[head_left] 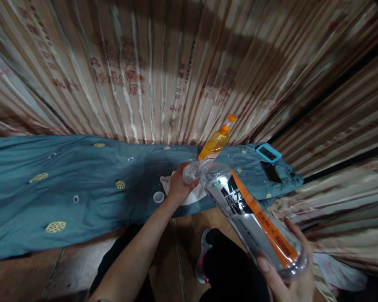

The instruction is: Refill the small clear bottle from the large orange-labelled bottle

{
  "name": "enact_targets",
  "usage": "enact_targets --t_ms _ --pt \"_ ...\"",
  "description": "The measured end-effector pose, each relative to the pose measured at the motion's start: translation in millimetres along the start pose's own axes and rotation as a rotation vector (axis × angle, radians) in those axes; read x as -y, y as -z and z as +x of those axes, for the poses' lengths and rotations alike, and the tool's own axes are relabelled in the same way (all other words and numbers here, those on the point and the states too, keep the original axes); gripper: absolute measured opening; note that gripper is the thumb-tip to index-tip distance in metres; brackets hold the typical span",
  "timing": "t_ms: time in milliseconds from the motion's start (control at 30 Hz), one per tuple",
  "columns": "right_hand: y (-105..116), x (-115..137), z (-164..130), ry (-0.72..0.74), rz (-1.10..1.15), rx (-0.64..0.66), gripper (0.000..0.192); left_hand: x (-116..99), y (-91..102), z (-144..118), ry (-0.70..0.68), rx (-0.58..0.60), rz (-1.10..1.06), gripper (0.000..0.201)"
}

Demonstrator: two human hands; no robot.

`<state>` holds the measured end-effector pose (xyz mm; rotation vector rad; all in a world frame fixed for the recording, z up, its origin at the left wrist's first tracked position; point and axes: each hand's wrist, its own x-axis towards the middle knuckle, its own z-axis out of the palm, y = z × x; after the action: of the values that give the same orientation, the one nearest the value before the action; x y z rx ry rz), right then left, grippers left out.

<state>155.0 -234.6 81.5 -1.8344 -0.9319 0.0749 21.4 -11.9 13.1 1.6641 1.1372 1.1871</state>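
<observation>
The right hand (290,277), at the lower right of the frame, grips the base of a clear plastic bottle (252,218) with a black and orange label. The bottle lies tilted, neck toward the frame centre, where the left hand (178,186) closes around its mouth, steadying it. The bottle appears empty. A small round cap (158,196) rests on the blue cloth (66,184) beside a white rag (192,196). Behind stands an orange squeeze bottle (214,142), part-filled with amber liquid.
</observation>
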Motion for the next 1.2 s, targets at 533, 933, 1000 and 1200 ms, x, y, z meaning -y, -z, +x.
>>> enact_targets --t_ms 533,933,1000,1200 --pt "8 -3 9 -0.009 0.019 0.047 0.092 -3 -1.9 1 0.025 -0.023 -0.008 0.049" --pt "14 -10 17 0.039 0.009 0.09 0.088 -4 -0.6 1 0.015 -0.004 0.008 0.051" --pt "15 -13 19 0.049 0.005 0.095 0.087 -4 -0.7 0 0.017 -0.008 0.019 0.052" --pt "13 -20 12 -0.017 -0.007 0.069 0.087 -1 -2.2 -2 0.012 -0.013 0.025 0.054"
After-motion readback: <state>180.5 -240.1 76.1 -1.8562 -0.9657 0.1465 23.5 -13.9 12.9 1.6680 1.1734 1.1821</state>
